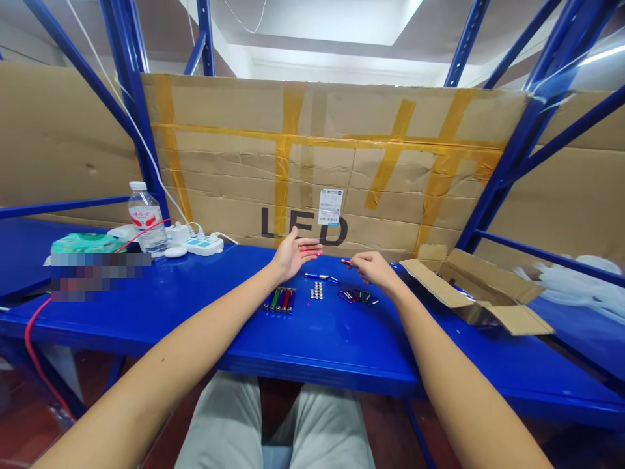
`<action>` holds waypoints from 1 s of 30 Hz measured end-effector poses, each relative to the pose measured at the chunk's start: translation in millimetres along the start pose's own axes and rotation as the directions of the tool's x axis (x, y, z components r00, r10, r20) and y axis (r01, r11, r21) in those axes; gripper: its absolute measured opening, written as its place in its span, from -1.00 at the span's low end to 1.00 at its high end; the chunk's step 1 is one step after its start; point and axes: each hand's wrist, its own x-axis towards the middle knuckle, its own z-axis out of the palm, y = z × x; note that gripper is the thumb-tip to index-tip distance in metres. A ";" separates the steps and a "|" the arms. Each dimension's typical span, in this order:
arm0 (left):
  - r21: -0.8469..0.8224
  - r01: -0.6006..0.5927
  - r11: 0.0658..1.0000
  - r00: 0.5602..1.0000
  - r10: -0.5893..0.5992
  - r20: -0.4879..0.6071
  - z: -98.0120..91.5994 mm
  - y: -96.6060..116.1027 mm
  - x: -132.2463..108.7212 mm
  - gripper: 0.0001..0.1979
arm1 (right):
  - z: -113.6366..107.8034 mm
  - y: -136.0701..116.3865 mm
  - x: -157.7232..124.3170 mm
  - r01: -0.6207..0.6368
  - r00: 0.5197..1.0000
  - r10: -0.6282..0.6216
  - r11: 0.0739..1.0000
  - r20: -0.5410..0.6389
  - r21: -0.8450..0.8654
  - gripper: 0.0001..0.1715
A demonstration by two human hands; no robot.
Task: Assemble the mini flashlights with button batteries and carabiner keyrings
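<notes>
Spots of red light point(311, 253) lay on my left hand point(293, 255), which was spread out with its palm showing. My right hand point(372, 268) pinched a small red thing point(346, 262), and its tip poked out toward the left hand. On the blue tabletop point(336, 339), a shiny blue stick point(318, 277) lay between my hands, nearer to me. Little silver rounds point(317, 291) sat in rows just beside it. Coloured tubes point(280, 300) lay side by side to the left, and coloured clips point(359, 297) lay bunched near my right hand.
</notes>
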 end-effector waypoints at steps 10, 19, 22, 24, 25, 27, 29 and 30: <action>0.159 -0.080 0.984 0.997 0.077 0.021 -5.7 -3.0 5.2 -0.36 | 2.1 0.2 -0.2 0.018 1.000 -0.017 0.999 0.009 -0.039 -0.75; 0.777 -0.506 0.375 0.862 0.266 0.433 3.4 -16.2 -6.2 -0.81 | 20.8 1.8 -2.8 0.149 0.958 -0.138 0.989 0.249 -0.023 -0.54; 0.797 -0.563 0.219 0.819 0.275 0.503 4.4 -14.9 -8.9 -0.83 | 19.5 1.9 -4.0 0.115 0.948 -0.123 0.992 0.293 0.045 -0.51; 0.804 -0.569 0.174 0.809 0.292 0.510 3.3 -13.1 -8.8 -0.84 | 18.6 4.0 -2.3 0.142 0.944 -0.165 0.985 0.287 0.099 -0.57; 0.814 -0.560 0.157 0.812 0.300 0.501 2.0 -12.4 -8.0 -0.83 | 18.7 5.9 -0.3 0.167 0.946 -0.192 0.979 0.261 0.117 -0.62; 0.847 -0.515 0.130 0.833 0.310 0.458 -2.4 -11.7 -5.4 -0.82 | 20.5 11.2 5.9 0.216 0.959 -0.232 0.970 0.163 0.109 -0.67; 0.883 -0.455 0.119 0.860 0.317 0.401 -7.7 -11.9 -1.9 -0.81 | 23.9 16.8 13.9 0.245 0.966 -0.248 0.969 0.073 0.041 -0.75; 0.895 -0.430 0.118 0.870 0.320 0.376 -10.3 -12.3 -0.3 -0.80 | 26.0 19.1 17.9 0.256 0.966 -0.256 0.967 0.045 0.007 -0.81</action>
